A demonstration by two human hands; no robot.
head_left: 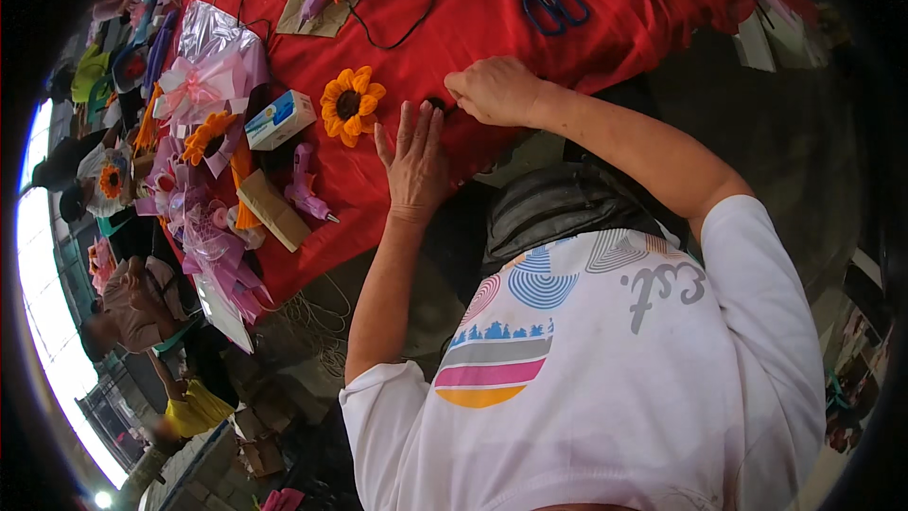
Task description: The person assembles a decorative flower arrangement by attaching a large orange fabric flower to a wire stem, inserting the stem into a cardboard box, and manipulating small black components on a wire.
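Left hand (417, 159) spread flat, right hand (498, 92) curled, its grip unclear, small dark piece (436, 103) between the hands

A red cloth (478, 24) covers the table (364, 213), its folds reaching the edge, while dim, grey-brown floor (794, 161) spreads out to the right. Along the far left, a tall, glaring white window (43, 265) shows faint grid lines, with a dark grille (102, 428) near its lower end. Cardboard boxes (260, 454) sit in shadow at the lower left, and a small round light (103, 500) glows near the bottom rim.
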